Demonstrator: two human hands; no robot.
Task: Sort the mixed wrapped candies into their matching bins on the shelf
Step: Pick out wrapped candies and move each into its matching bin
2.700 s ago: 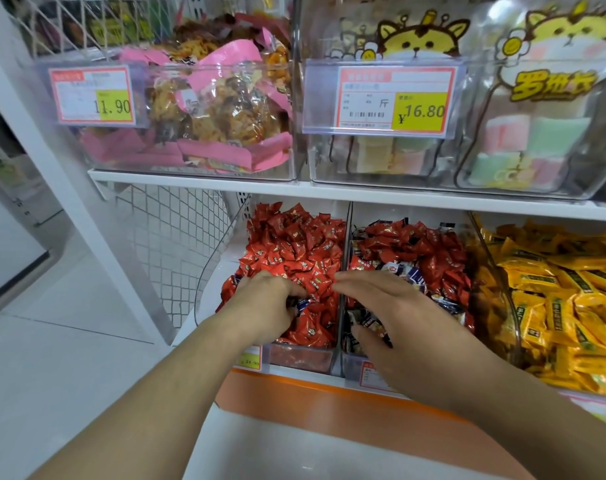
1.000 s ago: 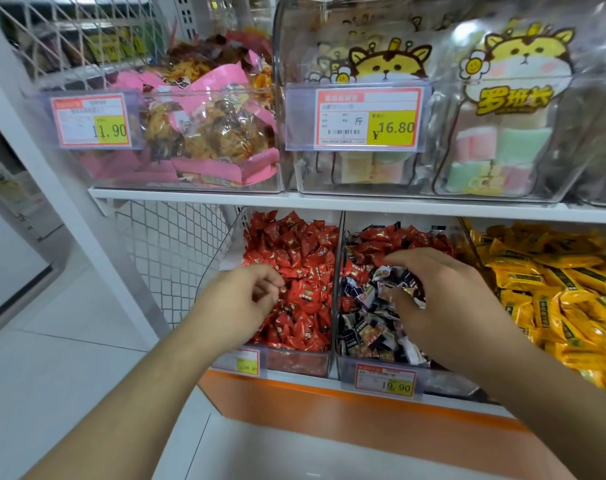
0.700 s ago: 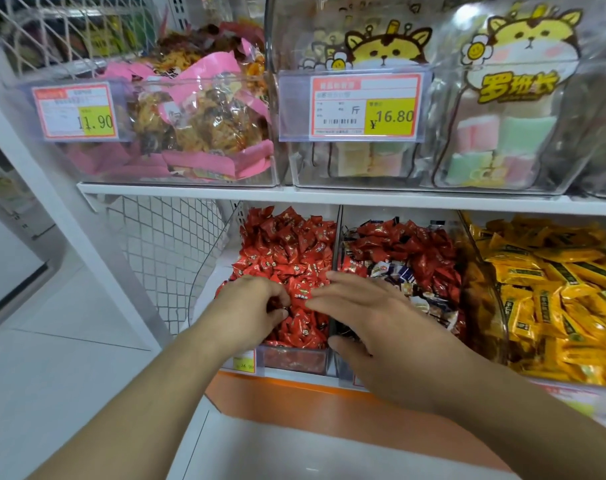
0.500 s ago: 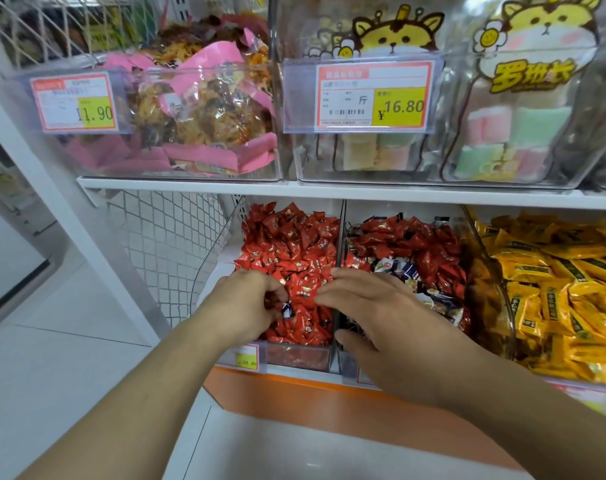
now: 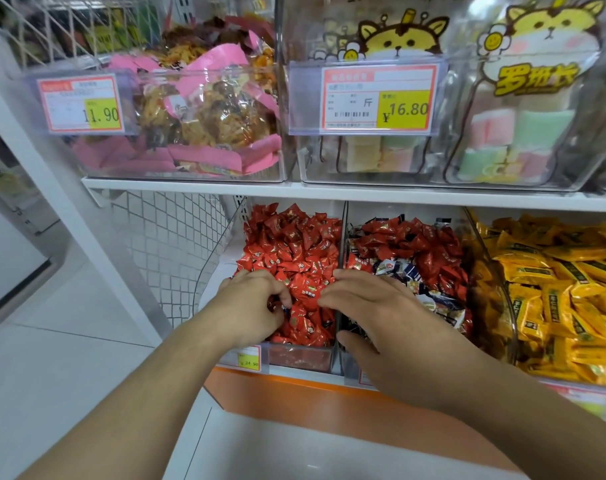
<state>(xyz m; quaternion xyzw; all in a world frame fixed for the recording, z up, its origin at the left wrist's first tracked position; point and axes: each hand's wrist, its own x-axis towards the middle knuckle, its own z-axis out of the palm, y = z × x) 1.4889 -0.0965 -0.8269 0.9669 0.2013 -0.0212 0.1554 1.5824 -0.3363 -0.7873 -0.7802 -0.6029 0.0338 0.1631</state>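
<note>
The left bin [image 5: 299, 358] holds red wrapped candies [image 5: 294, 244]. The middle bin [image 5: 350, 370] holds red candies [image 5: 408, 244] mixed with blue-and-white wrapped ones [image 5: 415, 275]. My left hand [image 5: 256, 306] is low in the left bin with its fingers curled, and a dark wrapper [image 5: 285, 311] shows between its fingertips and thumb. My right hand [image 5: 374, 313] reaches across the divider [image 5: 340, 237] from above the middle bin. Its fingers are fairly straight and their tips touch a red candy [image 5: 306, 292] next to my left hand.
A bin of yellow wrapped candies [image 5: 557, 289] stands to the right. The upper shelf [image 5: 329, 194] carries clear bins of pink-wrapped snacks [image 5: 204, 112] and pastel marshmallows [image 5: 512, 133]. White wire mesh [image 5: 170, 244] and a post [image 5: 52, 168] close the left side.
My right hand left the middle bin's blue-and-white candies and swung left over the divider to meet my left hand. My left hand stayed curled in the red bin.
</note>
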